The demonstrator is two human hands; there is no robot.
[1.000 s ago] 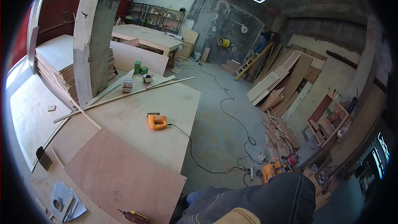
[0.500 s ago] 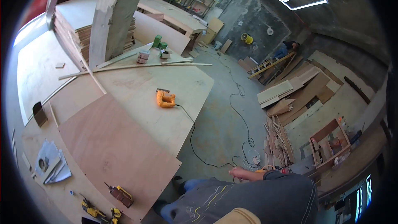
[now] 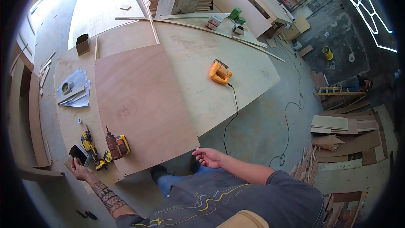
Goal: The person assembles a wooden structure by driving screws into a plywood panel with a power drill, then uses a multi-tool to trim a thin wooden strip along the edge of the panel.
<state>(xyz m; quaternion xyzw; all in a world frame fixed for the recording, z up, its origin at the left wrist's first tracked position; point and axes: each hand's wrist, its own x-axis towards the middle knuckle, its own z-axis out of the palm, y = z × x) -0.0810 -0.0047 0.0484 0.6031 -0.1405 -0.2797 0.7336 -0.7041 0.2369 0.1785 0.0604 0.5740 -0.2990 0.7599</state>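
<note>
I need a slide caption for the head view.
Left hand beside cordless drills; open right hand near a corner of the reddish plywood sheet.

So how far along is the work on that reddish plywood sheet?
Done: the reddish plywood sheet lies flat on the workbench. In hand: nothing gripped; the left hand is at a small dark box beside the drills, the right hand hovers open by the sheet's corner. Left: the orange jigsaw sits untouched.

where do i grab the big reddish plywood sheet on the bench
Take the plywood sheet at its near right corner, coming from the near side with fingers under. It lies flat on the bench, so only edges offer grip, and that corner seems to overhang beside the right hand.
</note>
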